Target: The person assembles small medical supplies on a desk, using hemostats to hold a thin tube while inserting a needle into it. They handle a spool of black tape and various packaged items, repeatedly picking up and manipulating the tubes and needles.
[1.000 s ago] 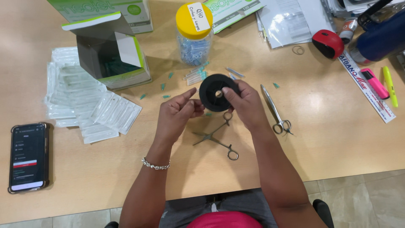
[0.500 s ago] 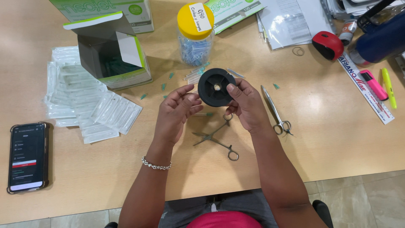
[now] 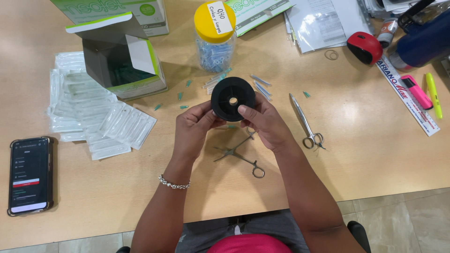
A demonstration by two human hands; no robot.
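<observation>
Both hands meet at the middle of the wooden table (image 3: 365, 140) around a black round spool (image 3: 233, 99) with a hole at its centre: the left hand (image 3: 193, 129) cups its rim at about 8 o'clock with fingers curled narrow, and the right hand (image 3: 266, 122) presses it from 4 o'clock, thumb lying on the flat face. Just under the hands, at 6 o'clock, lie open metal forceps (image 3: 239, 154); at 3 o'clock of the spool lie closed scissors (image 3: 305, 123). At 12 o'clock stands a clear jar with a yellow lid (image 3: 215, 30) bearing a white slanted label. At 10 o'clock sits an open white-and-green box (image 3: 123, 61), and beyond it, toward 9 o'clock, a heap of clear blister packs (image 3: 91, 115). A phone (image 3: 30, 174) lies at 8 o'clock near the table's edge. A long white ruler-like strip (image 3: 407, 96) runs slantwise at 2 o'clock, beside a pink marker (image 3: 416, 92).
</observation>
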